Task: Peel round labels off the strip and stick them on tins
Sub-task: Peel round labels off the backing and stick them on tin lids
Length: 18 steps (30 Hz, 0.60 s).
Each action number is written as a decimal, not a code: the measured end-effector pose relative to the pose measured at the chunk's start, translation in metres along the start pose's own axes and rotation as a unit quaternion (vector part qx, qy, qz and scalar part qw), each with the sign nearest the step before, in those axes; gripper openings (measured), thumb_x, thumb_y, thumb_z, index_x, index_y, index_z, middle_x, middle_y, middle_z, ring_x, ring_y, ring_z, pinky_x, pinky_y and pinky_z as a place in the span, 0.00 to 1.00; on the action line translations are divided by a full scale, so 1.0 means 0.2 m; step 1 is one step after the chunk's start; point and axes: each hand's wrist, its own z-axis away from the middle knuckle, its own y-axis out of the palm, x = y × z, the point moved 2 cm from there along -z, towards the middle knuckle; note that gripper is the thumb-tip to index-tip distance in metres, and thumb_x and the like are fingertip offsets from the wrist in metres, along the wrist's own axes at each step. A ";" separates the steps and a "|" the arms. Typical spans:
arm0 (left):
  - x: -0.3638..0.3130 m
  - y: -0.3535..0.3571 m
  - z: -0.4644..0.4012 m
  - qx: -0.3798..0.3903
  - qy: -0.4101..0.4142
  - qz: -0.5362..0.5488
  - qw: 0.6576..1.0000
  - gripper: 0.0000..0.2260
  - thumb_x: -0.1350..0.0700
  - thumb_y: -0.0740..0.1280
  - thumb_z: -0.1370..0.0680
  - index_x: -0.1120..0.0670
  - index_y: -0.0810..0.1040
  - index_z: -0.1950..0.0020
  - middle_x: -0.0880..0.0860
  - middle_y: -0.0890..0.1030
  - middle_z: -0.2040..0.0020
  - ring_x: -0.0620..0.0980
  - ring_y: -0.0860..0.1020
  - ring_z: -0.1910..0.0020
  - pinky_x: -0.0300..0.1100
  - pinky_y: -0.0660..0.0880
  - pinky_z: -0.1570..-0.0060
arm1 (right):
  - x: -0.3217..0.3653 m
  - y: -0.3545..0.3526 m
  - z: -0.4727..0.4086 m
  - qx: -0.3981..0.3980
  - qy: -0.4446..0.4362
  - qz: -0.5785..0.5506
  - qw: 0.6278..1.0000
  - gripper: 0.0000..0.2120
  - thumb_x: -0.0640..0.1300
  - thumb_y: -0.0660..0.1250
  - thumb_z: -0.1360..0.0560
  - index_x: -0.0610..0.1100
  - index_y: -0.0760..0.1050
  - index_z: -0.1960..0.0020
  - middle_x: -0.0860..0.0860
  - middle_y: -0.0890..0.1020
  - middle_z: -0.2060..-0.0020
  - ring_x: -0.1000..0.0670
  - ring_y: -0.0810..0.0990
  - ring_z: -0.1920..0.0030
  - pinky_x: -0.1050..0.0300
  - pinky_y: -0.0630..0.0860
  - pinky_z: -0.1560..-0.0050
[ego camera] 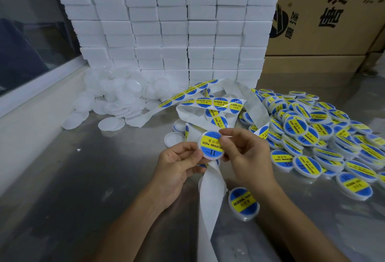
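Left hand (pixel 177 164) fingers grip tin (pixel 210 146) edge; right hand (pixel 245 153) fingers pinch label (pixel 211 144) on it; strip (pixel 210 189) hangs below.

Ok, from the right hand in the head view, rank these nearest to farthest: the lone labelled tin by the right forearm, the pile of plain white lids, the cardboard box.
From the right hand:
1. Lone labelled tin, just below the hand, beside the forearm.
2. Pile of plain white lids, off to the far left on the table.
3. Cardboard box, at the back right, behind the labelled tins.
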 end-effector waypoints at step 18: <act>0.04 0.00 -0.01 0.055 0.030 -0.071 0.996 0.15 0.57 0.72 0.34 0.54 0.85 0.48 0.59 0.85 0.52 0.50 0.82 0.58 0.38 0.79 0.60 | -0.06 -0.01 0.01 0.008 0.001 0.093 0.996 0.08 0.51 0.68 0.23 0.50 0.77 0.59 0.44 0.80 0.72 0.46 0.75 0.76 0.52 0.73 0.74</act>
